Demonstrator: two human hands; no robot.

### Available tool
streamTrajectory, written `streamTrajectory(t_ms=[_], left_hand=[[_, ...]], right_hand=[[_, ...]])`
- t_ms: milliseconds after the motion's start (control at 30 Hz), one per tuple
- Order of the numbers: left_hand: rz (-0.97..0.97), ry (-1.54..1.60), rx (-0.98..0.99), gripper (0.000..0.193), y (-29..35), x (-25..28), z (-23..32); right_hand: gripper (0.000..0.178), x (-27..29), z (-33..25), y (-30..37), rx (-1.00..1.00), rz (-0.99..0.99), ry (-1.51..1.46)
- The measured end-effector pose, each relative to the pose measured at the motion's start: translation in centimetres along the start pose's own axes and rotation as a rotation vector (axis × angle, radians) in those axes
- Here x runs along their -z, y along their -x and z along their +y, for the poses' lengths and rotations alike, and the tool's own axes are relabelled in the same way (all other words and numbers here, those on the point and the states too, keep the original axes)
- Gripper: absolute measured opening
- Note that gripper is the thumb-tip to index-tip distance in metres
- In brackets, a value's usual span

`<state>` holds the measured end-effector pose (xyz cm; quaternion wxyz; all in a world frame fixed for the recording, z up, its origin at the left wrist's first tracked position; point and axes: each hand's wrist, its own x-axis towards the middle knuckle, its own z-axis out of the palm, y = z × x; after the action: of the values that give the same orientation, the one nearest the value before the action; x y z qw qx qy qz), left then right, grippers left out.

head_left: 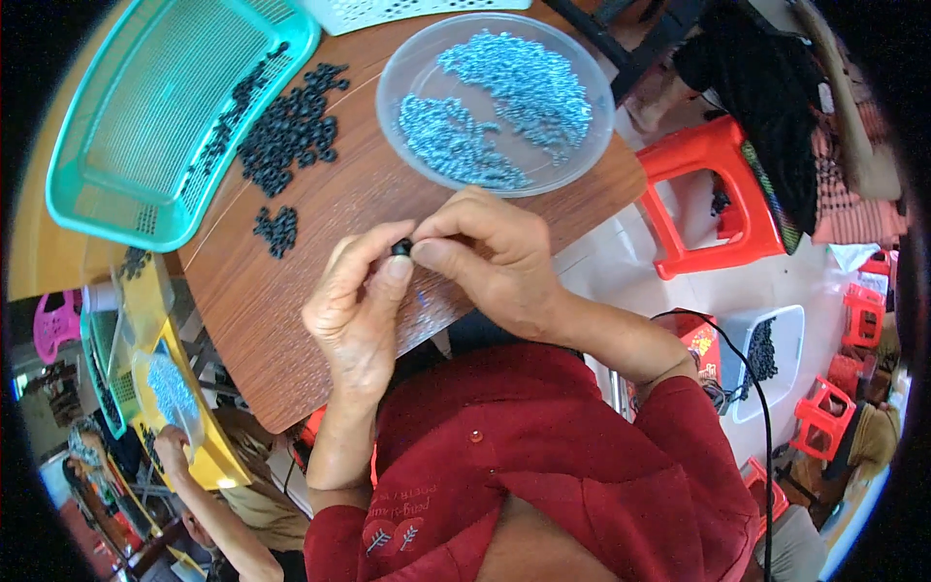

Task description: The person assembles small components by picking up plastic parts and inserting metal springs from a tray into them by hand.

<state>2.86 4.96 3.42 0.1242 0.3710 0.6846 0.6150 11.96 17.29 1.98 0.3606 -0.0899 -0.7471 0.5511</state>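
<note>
A small black, cap-like part (pixel 401 248) is pinched between the thumb and fingers of my left hand (pixel 354 301), above the near part of the brown wooden table (pixel 354 179). Close against it is my right hand (pixel 499 257), thumb and forefinger pressed together at the part's edge; whatever lies between those fingertips is too small or hidden to make out. Beyond my hands, heaps of tiny shiny blue pieces (pixel 524 87) lie in a round clear plastic tub (pixel 464 105). To the left are a large pile of black ring-like parts (pixel 286 141) and a smaller cluster (pixel 276 233).
A green mesh basket (pixel 126 126) with more black parts stands at the far left, and a white perforated basket (pixel 388 12) at the back. On the right are a red stool (pixel 718 199) and a clear bin (pixel 781 378). Another person's arm (pixel 208 504) reaches over a yellow table lower left.
</note>
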Motion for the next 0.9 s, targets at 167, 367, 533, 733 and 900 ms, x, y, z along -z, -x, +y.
streamTrajectory(t_ms=[167, 367, 533, 733, 900], left_hand=[[0.003, 0.415, 0.283, 0.021, 0.1, -0.7, -0.3], [0.005, 0.470, 0.333, 0.018, 0.5, -0.5, -0.9], [-0.049, 0.507, 0.420, 0.020, 0.8, -0.7, -1.7], [-0.051, 0.500, 0.458, 0.017, 0.9, -0.6, -2.5], [-0.050, 0.504, 0.457, 0.018, 0.9, -0.7, -2.7]], right_hand=[[0.010, 0.7, 0.5, 0.3, 0.065, -0.008, 0.094], [0.013, 8.2, 2.9, -3.3, 0.232, 0.049, 0.719], [0.011, 10.4, 4.7, -4.7, 0.119, -0.122, 1.027], [0.006, 9.7, 6.2, -5.9, 0.248, -0.246, 1.139], [0.008, 10.1, 5.7, -6.1, 0.167, -0.268, 1.120]])
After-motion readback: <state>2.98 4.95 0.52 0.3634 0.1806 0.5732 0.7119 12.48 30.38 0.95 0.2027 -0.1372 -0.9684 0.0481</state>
